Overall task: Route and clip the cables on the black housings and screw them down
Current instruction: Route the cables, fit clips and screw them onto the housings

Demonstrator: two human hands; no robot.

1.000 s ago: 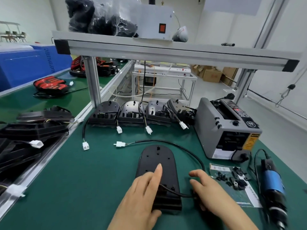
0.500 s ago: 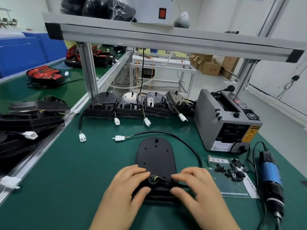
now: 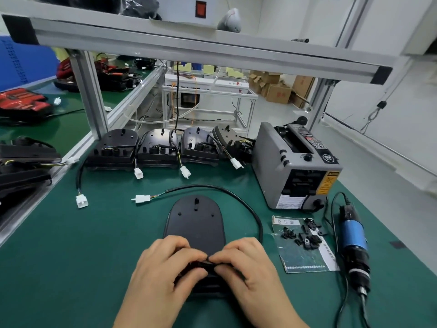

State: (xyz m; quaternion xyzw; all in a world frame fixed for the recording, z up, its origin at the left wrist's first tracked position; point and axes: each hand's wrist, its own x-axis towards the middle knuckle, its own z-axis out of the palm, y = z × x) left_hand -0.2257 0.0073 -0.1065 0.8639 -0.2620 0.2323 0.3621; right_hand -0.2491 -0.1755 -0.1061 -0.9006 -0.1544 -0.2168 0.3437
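- Left-hand fingers [image 3: 192,255] curled in tight, tips pinching the black rubber-jacketed cable [image 3: 261,229] right at the near end of the housing
- Right-hand fingers [image 3: 224,256] curled the same way, tips meeting the left ones on that same short run of cable, thumbs of both below it
- Left hand [image 3: 160,278] and right hand [image 3: 250,271] side by side, covering the near end of the flat black plastic housing with a rounded far end [image 3: 196,223], flat on the green-matted worktop [image 3: 71,268] straight ahead of the person
- From under the right hand, cable looping out to the right of the housing, arcing round the rounded end and ending in a small white plug [image 3: 142,198] on the mat to the left, thin coloured wires bared just before the plug
- Just right of the loop, a printed paper sheet [image 3: 305,262] carrying a scatter of small black plastic clips [image 3: 307,240]
- Right of the sheet, a blue-bodied electric screwdriver [image 3: 353,235] lying lengthwise, tip toward the near edge, black cord beside it
- Behind the sheet, a grey boxy tape dispenser [image 3: 276,166] with a yellow label
- Along the far edge, a row of four more black housings [image 3: 156,147] side by side, each with a cable and white plug hanging forward
- Further left, beyond an aluminium rail [image 3: 35,202], a stack of black parts [image 3: 21,166] on a neighbouring green surface
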